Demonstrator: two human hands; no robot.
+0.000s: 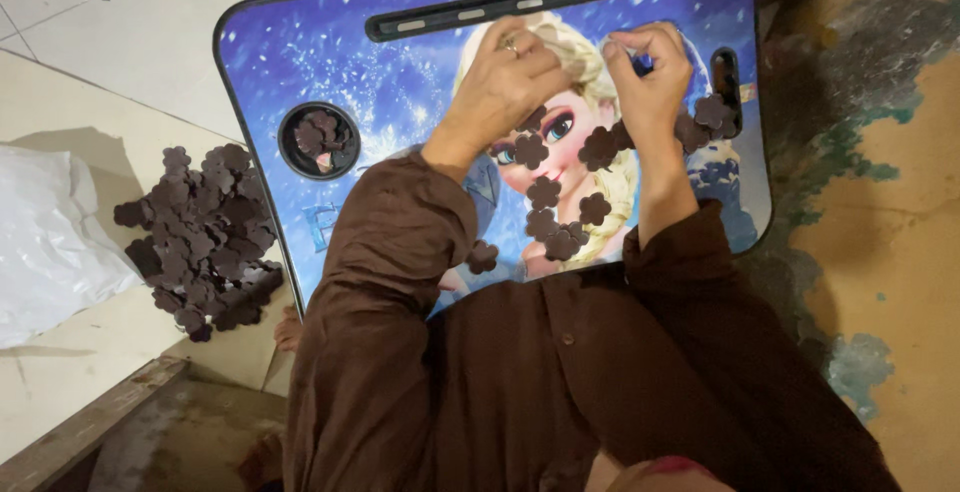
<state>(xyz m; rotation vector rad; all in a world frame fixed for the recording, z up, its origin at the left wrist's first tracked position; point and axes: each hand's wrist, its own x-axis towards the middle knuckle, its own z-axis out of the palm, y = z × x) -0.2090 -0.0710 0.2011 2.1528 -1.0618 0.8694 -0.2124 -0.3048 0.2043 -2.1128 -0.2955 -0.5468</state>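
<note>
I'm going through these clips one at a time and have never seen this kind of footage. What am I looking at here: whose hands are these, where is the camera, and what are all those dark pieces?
There is no machine here. The one picture comes from a camera worn on a person's head, looking down at their own two bare hands and brown sleeves.

In front of them is a small lap table with a blue cartoon print, a round cup hole and a dark slot along its far edge. Scattered on it are dark brown flower-shaped pieces, flat and clover-like; some lie in the cup hole too. A bigger pile of the same pieces lies on the tiled floor beside the table, next to a white plastic bag.

The left hand, wearing a ring, and the right hand are raised close together over the table, fingertips pinched. What they pinch is too small to tell.
</note>
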